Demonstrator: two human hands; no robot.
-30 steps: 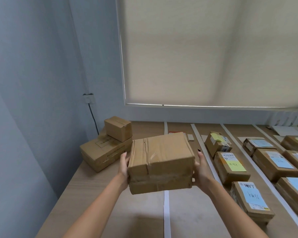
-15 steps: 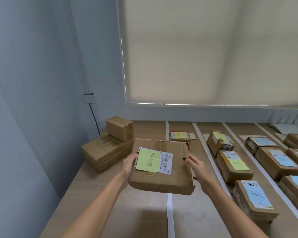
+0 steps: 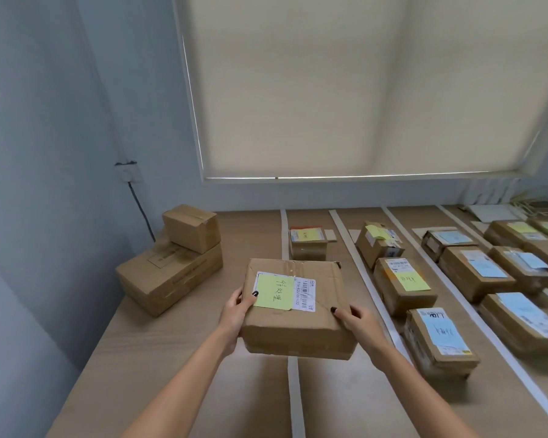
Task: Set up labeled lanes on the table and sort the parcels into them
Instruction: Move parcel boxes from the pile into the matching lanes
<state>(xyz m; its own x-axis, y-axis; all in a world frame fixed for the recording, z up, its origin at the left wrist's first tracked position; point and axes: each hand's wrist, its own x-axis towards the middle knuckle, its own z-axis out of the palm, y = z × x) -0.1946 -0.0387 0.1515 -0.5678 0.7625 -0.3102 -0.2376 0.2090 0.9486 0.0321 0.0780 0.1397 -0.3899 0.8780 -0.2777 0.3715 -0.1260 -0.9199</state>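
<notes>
I have a dented brown cardboard parcel (image 3: pixel 296 308) with a green handwritten note and a white barcode label held above the light wooden table (image 3: pixel 159 358), over the leftmost white tape strip (image 3: pixel 293 390). My left hand (image 3: pixel 234 314) grips its left edge, thumb on the note; my right hand (image 3: pixel 358 320) grips the near right corner, thumb on top. Bare tabletop lies below and to the left, up to the table's left edge. At the far left corner a small plain carton (image 3: pixel 192 227) sits on a larger flat carton (image 3: pixel 168 276). Beyond the parcel a small yellow-labelled box (image 3: pixel 307 243) stands just right of the strip. Further right, the taped lanes hold rows of labelled boxes (image 3: pixel 402 284).
</notes>
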